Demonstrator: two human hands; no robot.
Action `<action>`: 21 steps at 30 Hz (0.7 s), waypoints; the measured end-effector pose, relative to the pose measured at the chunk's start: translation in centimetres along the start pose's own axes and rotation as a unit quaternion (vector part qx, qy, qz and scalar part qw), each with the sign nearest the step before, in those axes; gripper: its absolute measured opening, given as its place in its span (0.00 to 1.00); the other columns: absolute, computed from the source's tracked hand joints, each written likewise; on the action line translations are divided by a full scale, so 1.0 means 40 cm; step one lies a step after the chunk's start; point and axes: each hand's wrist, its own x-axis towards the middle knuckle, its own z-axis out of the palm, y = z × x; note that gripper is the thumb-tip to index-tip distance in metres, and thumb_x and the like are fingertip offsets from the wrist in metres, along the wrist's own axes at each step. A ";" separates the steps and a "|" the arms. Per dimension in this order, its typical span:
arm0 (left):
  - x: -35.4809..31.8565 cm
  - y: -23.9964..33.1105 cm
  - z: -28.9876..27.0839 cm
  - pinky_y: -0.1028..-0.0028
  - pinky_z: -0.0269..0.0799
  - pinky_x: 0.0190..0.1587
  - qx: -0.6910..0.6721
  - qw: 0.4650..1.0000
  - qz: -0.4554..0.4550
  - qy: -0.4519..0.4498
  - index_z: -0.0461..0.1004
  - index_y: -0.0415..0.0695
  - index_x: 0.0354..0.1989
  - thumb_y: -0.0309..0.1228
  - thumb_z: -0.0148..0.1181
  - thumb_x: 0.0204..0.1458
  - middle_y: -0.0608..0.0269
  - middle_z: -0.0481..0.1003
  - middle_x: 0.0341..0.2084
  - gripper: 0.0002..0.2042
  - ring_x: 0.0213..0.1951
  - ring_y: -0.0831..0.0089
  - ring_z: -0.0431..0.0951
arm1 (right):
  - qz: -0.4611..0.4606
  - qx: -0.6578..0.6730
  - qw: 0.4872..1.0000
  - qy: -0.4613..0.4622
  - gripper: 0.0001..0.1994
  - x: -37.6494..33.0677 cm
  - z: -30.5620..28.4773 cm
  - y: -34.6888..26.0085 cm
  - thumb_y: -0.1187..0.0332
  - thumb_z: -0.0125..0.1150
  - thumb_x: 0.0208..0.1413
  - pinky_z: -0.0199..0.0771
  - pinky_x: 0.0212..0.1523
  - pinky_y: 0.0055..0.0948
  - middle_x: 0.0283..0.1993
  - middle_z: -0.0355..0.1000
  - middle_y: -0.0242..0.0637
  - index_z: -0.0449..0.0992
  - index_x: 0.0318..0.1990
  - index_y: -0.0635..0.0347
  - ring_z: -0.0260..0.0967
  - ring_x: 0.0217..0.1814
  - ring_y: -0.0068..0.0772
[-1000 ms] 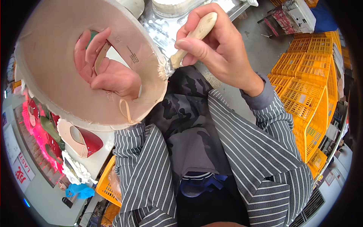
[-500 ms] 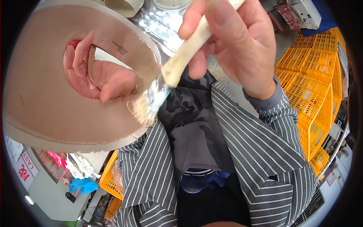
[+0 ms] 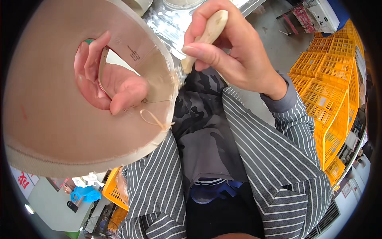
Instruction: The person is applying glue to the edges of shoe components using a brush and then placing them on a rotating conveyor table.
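Striped sleeves (image 3: 278,159) fill the lower frame, grey with white pinstripes, both forearms rising from the bottom edge over a dark camouflage apron (image 3: 203,119). Left hand (image 3: 109,85) is pushed up through the opening of a large tan fabric hat-shaped piece (image 3: 51,119), fingers (image 3: 85,59) close together and curled along the inner rim, thumb pressed against the cut edge, so the piece is gripped from inside. Piece sits upper left, held close to the camera, with a stitched band along its lower border and a loose loop of thread (image 3: 153,119) hanging off the right side. Right hand (image 3: 234,55) is clamped on a pale wooden-handled brush (image 3: 207,36), thumb and fingers wrapped tightly round the handle. Brush bristles (image 3: 180,75) touch the right edge of the tan piece; bristle tips look wet or glue-coated, hard to tell at this blur. Behind the hands: crinkled foil-like sheet (image 3: 171,28) on a work surface and a pale container (image 3: 181,4) cut off at the top edge. Far right: stacked yellow plastic crates (image 3: 334,87) on grey floor. Lower left, far down: blue rag (image 3: 85,194) and another yellow crate (image 3: 113,191).
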 end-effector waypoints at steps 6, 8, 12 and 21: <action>-0.003 0.030 -0.001 0.67 0.79 0.34 -0.032 0.996 -0.076 -0.016 0.59 0.31 0.55 0.56 0.20 0.61 0.37 0.71 0.42 0.36 0.34 0.56 0.79 | -0.118 -0.171 0.978 0.019 0.11 0.022 0.008 0.020 0.76 0.60 0.54 0.70 0.32 0.26 0.32 0.69 0.39 0.65 0.41 0.64 0.70 0.31 0.32; 0.014 0.047 -0.008 0.67 0.79 0.36 -0.028 0.995 -0.099 -0.011 0.59 0.31 0.54 0.58 0.22 0.60 0.39 0.71 0.42 0.37 0.36 0.57 0.78 | -0.284 -0.191 0.934 0.102 0.11 0.036 0.013 0.049 0.77 0.60 0.53 0.71 0.34 0.27 0.34 0.71 0.42 0.65 0.41 0.64 0.72 0.33 0.34; 0.021 0.049 0.010 0.64 0.79 0.40 -0.024 0.991 -0.129 -0.003 0.61 0.31 0.51 0.55 0.29 0.61 0.37 0.70 0.41 0.33 0.34 0.54 0.78 | -0.224 0.027 0.950 0.215 0.12 0.018 0.016 0.062 0.79 0.55 0.56 0.75 0.34 0.22 0.37 0.71 0.48 0.58 0.43 0.65 0.73 0.32 0.28; 0.014 0.036 -0.033 0.64 0.75 0.48 -0.007 0.983 -0.156 -0.093 0.60 0.30 0.54 0.62 0.30 0.57 0.44 0.70 0.45 0.39 0.44 0.58 0.76 | -0.096 0.188 0.975 0.068 0.09 -0.022 0.029 -0.013 0.65 0.42 0.65 0.75 0.19 0.20 0.38 0.69 0.52 0.54 0.45 0.59 0.71 0.20 0.30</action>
